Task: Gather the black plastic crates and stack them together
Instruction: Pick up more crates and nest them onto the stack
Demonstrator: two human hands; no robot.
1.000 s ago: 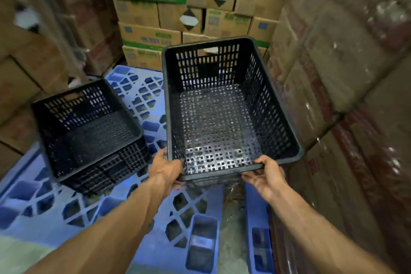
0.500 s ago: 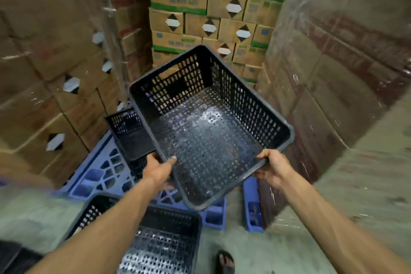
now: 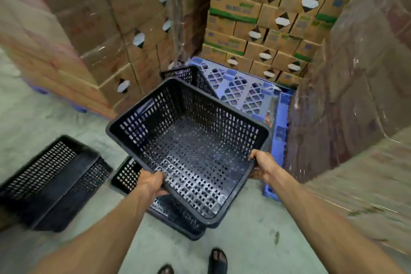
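I hold a black perforated plastic crate (image 3: 191, 144) in the air, tilted, with its open side up. My left hand (image 3: 151, 183) grips its near rim and my right hand (image 3: 262, 165) grips its right corner. Directly below it a second black crate (image 3: 169, 213) rests on the concrete floor, mostly hidden by the held one. At the left a pair of nested black crates (image 3: 51, 182) lies on the floor. Another black crate (image 3: 189, 75) stands on the blue pallet (image 3: 242, 91) behind.
Tall stacks of wrapped cardboard boxes close in on the left (image 3: 100, 35), at the back (image 3: 266, 20) and on the right (image 3: 360, 95). Grey concrete floor (image 3: 255, 240) spreads around my sandalled feet (image 3: 219, 260) at the bottom edge.
I have stepped back from the pallet with the crate in both hands. It now hangs over the crate on the floor, and the nested crates have come into view at the left.
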